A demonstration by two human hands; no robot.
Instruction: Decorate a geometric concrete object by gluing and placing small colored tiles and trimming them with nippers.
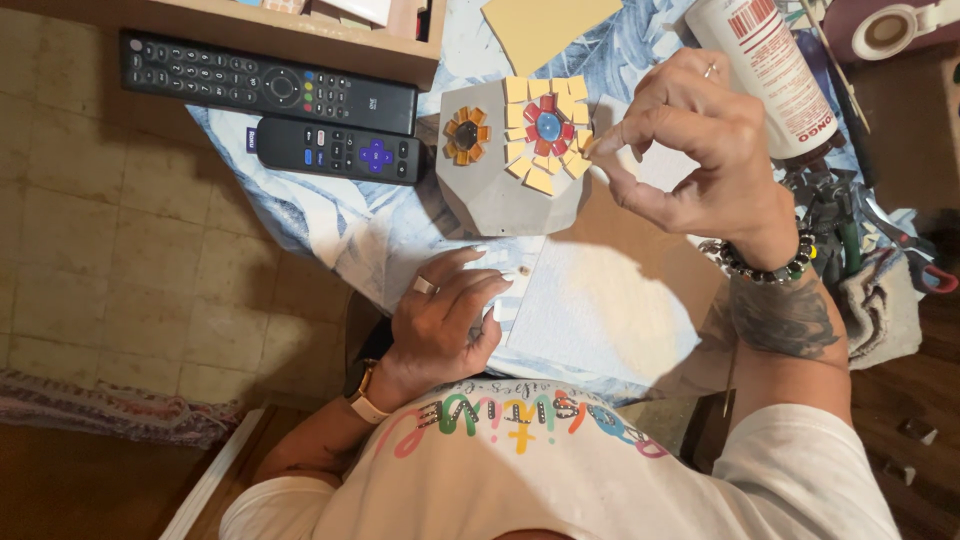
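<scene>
Item: grey faceted pot (505,195), sitting mid-table (300,215) on patterned cloth, bearing two tile flowers. Right hand (700,150) is pinching a small yellow tile (588,143) between thumb and forefinger against the pot's right edge. Left hand (450,320), fingers loosely curled and holding nothing, is resting on white paper (600,300) near the front edge. Two remotes (270,85) are lying toward the far left corner.
</scene>
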